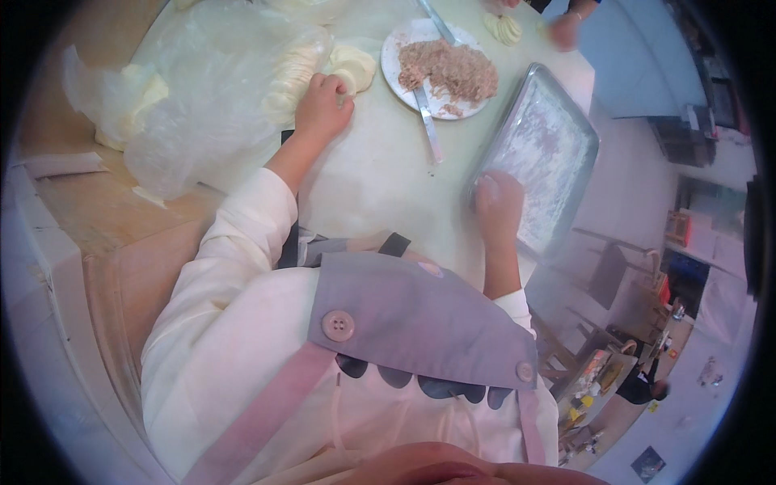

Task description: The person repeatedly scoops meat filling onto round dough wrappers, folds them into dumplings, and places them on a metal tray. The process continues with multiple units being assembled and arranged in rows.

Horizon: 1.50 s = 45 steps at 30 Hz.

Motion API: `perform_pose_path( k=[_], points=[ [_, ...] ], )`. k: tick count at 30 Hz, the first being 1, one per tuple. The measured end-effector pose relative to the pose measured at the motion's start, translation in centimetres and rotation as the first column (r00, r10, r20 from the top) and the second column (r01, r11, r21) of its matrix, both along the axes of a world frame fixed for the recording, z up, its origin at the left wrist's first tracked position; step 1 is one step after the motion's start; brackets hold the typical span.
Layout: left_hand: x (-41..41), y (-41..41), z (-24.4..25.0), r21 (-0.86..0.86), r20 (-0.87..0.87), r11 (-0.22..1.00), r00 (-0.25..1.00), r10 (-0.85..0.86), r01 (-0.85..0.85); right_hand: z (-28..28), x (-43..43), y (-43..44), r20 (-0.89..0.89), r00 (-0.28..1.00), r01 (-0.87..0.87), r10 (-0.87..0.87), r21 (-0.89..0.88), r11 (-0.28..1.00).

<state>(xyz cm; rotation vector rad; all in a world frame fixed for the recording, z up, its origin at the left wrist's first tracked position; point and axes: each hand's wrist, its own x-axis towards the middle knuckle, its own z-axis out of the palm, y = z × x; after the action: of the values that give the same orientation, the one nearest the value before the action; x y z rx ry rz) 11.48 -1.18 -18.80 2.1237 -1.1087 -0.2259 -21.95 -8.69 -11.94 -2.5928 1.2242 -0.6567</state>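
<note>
My left hand (325,108) reaches to the dough pieces beside the plastic, its fingertips at a flat round of pale dough (353,65). Whether it grips a piece cannot be told. To its left, a row of thin dough rounds (295,73) lies partly under clear plastic sheeting (206,91). My right hand (500,197) is curled at the near left edge of a floured metal tray (545,151); what its fingers hold is unclear. Between and beyond my hands, a white plate (394,79) carries minced filling (454,70), with a flat metal spatula (429,127) resting on its near rim.
A second metal utensil (436,21) lies at the plate's far side. Across the table are another person's hands (564,31) near a pleated dough piece (503,29). A wooden box or cabinet (139,224) stands at left. Chairs and a distant person (639,385) are at right.
</note>
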Motion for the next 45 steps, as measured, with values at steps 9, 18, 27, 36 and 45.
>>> perform_pose_path(
  k=[9,18,27,36,45],
  points=[
    [-0.8,-0.2,1.2,-0.057,0.103,0.998,0.995,0.002,0.003,-1.5,11.1,-0.4,-0.126,0.986,-0.058,0.113,0.377,0.925],
    [1.2,1.1,1.1,-0.312,-0.702,0.836,0.702,0.117,-0.452,0.5,11.0,-2.2,-0.109,0.992,-0.031,0.064,0.278,0.96],
    [-0.8,0.6,3.9,-0.208,-0.978,0.965,-0.002,-0.211,-0.158,0.8,10.9,-4.0,-0.294,0.945,-0.073,0.146,0.244,0.967],
    [-4.9,-1.9,2.0,0.114,-0.627,0.93,0.752,-0.206,0.35,0.8,11.0,-4.7,-0.327,0.93,-0.075,0.168,0.28,0.957],
    [-5.7,-5.9,0.0,0.027,-0.961,0.956,-0.272,-0.056,-0.293,-1.8,9.3,-3.1,-0.037,0.998,-0.034,0.05,0.348,0.937]
  ],
)
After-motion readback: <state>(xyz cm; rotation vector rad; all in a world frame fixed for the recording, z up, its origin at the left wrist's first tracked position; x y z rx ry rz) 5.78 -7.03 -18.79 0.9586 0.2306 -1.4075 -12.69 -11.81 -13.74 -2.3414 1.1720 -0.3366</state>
